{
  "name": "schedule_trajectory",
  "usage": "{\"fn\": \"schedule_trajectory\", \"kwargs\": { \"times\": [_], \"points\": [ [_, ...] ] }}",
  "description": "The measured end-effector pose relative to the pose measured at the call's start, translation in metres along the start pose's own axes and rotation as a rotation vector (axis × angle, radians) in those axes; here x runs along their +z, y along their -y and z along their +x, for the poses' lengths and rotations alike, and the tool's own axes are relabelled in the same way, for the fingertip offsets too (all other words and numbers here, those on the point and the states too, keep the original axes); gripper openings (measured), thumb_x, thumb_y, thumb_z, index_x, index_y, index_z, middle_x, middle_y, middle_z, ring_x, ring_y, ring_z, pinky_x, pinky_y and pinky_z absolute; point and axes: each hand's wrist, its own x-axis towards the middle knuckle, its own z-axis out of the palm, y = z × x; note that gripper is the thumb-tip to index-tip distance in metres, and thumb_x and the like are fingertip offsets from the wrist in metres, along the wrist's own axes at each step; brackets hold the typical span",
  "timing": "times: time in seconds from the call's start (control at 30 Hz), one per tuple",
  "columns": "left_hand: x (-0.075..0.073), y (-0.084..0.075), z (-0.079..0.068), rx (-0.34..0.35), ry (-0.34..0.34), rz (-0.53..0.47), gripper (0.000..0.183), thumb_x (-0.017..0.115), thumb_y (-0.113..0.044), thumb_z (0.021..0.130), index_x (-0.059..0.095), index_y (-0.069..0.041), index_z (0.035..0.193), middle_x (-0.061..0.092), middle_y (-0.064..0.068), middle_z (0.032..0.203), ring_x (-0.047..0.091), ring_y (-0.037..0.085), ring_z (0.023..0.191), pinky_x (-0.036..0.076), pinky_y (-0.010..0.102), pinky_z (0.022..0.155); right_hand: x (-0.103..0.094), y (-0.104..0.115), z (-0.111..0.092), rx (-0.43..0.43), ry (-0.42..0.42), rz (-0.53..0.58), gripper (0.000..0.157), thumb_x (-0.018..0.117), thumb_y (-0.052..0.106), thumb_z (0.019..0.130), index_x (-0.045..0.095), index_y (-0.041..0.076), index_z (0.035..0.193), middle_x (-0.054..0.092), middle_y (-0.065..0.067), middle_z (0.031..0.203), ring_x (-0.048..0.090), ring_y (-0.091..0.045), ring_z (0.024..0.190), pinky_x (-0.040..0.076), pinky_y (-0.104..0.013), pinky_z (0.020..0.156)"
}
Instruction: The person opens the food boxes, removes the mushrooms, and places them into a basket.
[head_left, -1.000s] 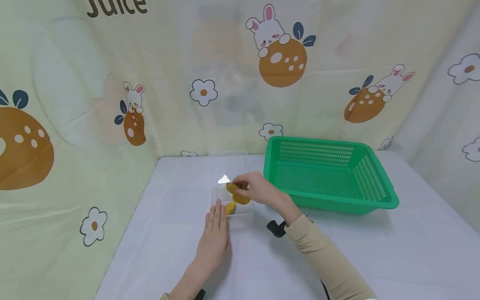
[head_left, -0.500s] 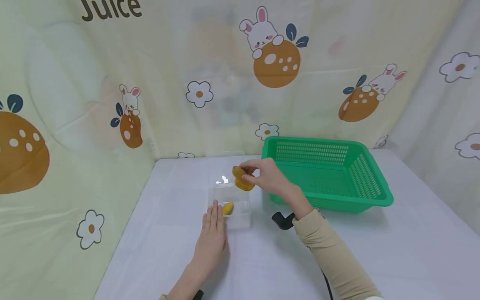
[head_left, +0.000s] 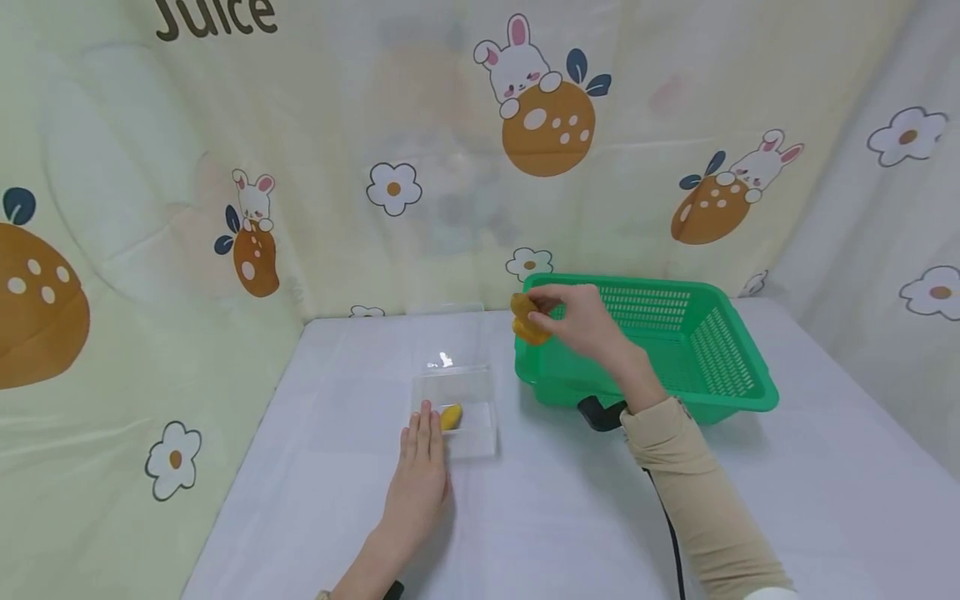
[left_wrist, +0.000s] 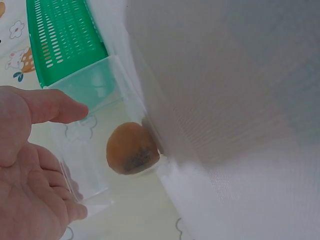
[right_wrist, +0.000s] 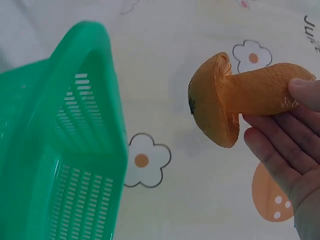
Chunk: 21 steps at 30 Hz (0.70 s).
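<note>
My right hand [head_left: 588,321] pinches a brown mushroom [right_wrist: 252,92] by its stem, over the left rim of the green basket. In the right wrist view its rounded cap points toward the basket, with a small dark mark on it. My left hand [head_left: 418,475] lies with straight fingers against the left side of a clear plastic box [head_left: 483,444]. Its lid [head_left: 450,337] is flipped back behind it. Inside the box lies a yellow-brown rounded piece [left_wrist: 132,148] with a dark patch; its kind is unclear, and the fingers partly cover it in the head view.
The green basket [head_left: 577,392] with slotted sides stands at the back right. A white cloth [head_left: 555,517] covers the table. Behind it hangs a printed curtain [head_left: 442,100]. A black device [head_left: 600,414] with a cable sits at the right wrist.
My right hand has lifted the mushroom out from above the plastic box and carried it right and back to the basket's rim. The left hand stays by the box.
</note>
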Motion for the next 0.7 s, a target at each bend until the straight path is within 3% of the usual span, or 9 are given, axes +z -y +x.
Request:
{"fn": "schedule_trajectory", "kwargs": {
  "times": [0.7],
  "points": [
    [0.004, 0.003, 0.000, 0.002, -0.011, 0.027, 0.068, 0.064, -0.005, 0.081, 0.029, 0.017, 0.135, 0.019, 0.031, 0.145, 0.022, 0.041, 0.133, 0.022, 0.047, 0.106, -0.034, -0.058, 0.007, 0.097, -0.053, -0.087, 0.028, 0.062, 0.007, 0.088, 0.062, -0.005, 0.113, 0.065, -0.018, 0.094, 0.059, -0.028, 0.085, 0.049, -0.044, 0.076]
  ]
}}
